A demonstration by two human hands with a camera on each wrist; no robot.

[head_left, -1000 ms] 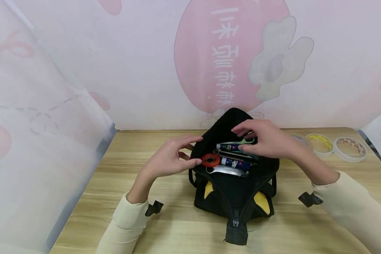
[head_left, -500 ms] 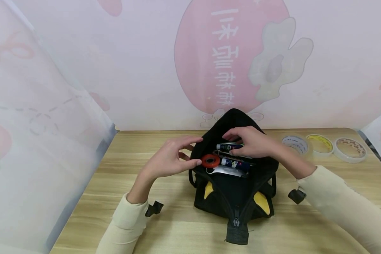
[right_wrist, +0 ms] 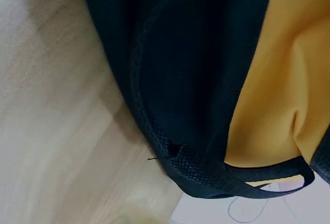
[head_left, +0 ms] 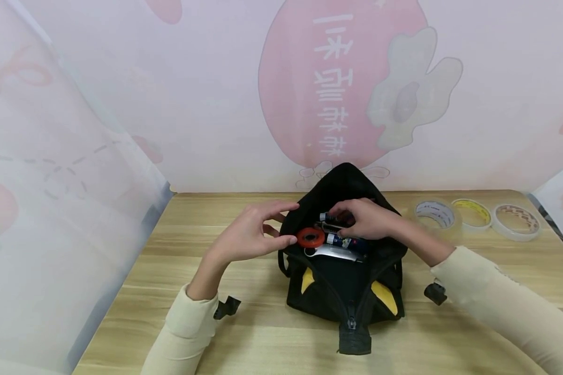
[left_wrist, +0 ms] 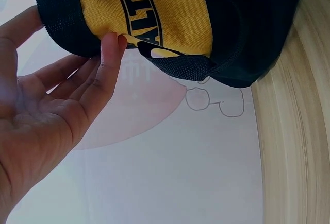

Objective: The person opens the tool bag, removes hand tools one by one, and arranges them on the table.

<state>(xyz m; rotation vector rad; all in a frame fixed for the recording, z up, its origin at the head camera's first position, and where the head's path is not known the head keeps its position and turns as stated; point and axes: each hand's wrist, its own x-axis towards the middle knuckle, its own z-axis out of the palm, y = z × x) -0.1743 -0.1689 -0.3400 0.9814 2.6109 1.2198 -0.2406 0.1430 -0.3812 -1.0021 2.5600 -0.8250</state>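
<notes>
- Sitting on wood-grain tbl [head_left: 272, 338]: blk/yel bag [head_left: 326, 302], mouth open, zip end [head_left: 354, 341] nearest.
- Inside, front: silver tool [head_left: 335, 252]; just behind, red ring [head_left: 303, 237] & navy tube [head_left: 344, 242].
- L hand [head_left: 251, 232] at bag's L rim; thumb & index spread apart, tips touching it.
- R hand [head_left: 372, 219] in bag mouth, fingers bent over contents; can't tell if pinching anything.
- Back R: 3 tape rolls [head_left: 516, 234], approx in a row.
- Farthest: pink-printed backdrop [head_left: 216, 104].
</notes>
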